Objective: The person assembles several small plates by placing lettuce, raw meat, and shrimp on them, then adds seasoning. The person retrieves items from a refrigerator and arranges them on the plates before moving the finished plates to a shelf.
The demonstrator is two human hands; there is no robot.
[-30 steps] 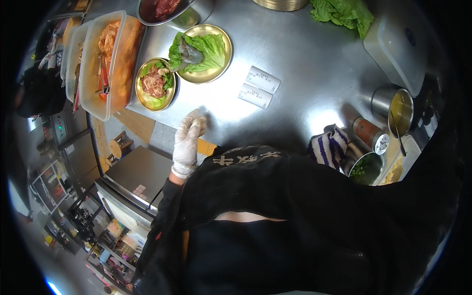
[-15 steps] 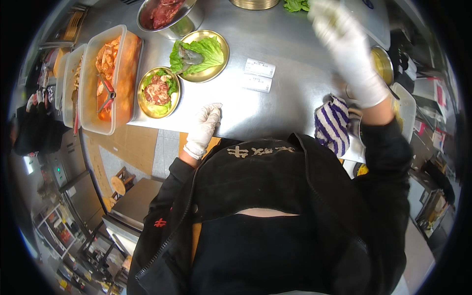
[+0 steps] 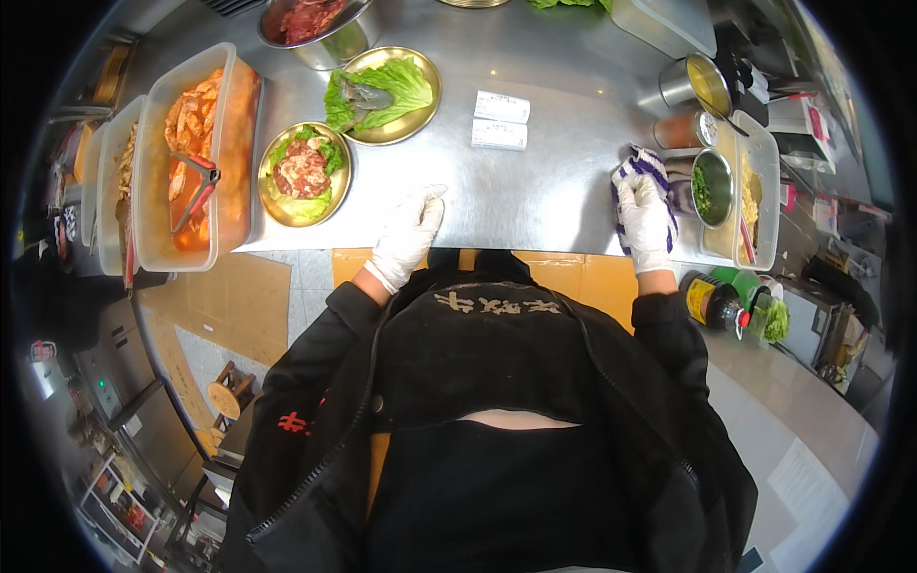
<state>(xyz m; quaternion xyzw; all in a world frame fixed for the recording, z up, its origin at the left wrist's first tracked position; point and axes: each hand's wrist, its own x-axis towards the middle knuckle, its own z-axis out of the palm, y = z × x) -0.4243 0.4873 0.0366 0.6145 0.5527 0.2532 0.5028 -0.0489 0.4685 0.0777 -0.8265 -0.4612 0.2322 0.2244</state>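
My right hand (image 3: 643, 218), in a white glove, is closed on a purple-and-white striped cloth (image 3: 642, 160) near the table's front edge. My left hand (image 3: 409, 237), gloved too, rests at the same edge with its fingers curled and nothing visible in them. Left of it sits a small gold plate (image 3: 335, 209) with raw meat (image 3: 302, 172) on lettuce. Behind that, a larger gold plate (image 3: 401, 131) carries a lettuce leaf (image 3: 406, 89) and greyish pieces that look like shrimp. Two white printed labels (image 3: 501, 119) lie on the tabletop between my hands.
At left stand clear tubs, one of red marinated meat (image 3: 194, 110) with red-handled tongs (image 3: 198, 191). A steel pot of raw meat (image 3: 334, 48) stands behind. At right are a bowl of chopped green onion (image 3: 703, 186), a jar (image 3: 683, 131), a steel pot (image 3: 709, 81) and a dark bottle (image 3: 712, 302).
My right hand has come down from the far right of the table, over lettuce, onto the striped cloth. The left hand stays near the edge, slightly shifted. The view has moved a little.
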